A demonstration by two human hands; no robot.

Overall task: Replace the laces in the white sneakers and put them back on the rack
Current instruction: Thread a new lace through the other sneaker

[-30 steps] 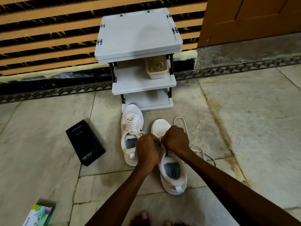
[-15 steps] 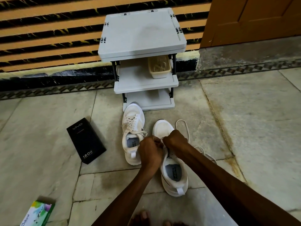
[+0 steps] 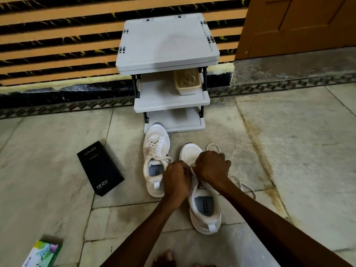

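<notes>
**A:** What could go wrong from here?

**B:** The lace, I'd guess. The long white cord lace (image 3: 212,144) trails in loose loops over the grey stone floor (image 3: 289,151), from one to four o'clock of the hands. A hard pull could snag it or drag one end out of an eyelet. An uneven pull would leave one tail short.

**A:** And the shoe?

**B:** The nearer white sneaker (image 3: 205,209) lies free on the floor at the centre, heel toward six o'clock. Nothing pins it, so a tug may slide or tip it into the laced white sneaker (image 3: 156,155) just beside it at ten o'clock.

**A:** How do the hands sit?

**B:** The left hand (image 3: 176,180) and the right hand (image 3: 211,166) meet knuckles-up over the eyelet rows, with both forearms reaching in from six o'clock. Each grip is narrow, fingers curled on the lace, though the fingertips are hidden.

**A:** The rack?

**B:** The grey three-shelf plastic rack (image 3: 167,45) stands at twelve o'clock against the wall. Neither sneaker is on it yet.
</notes>
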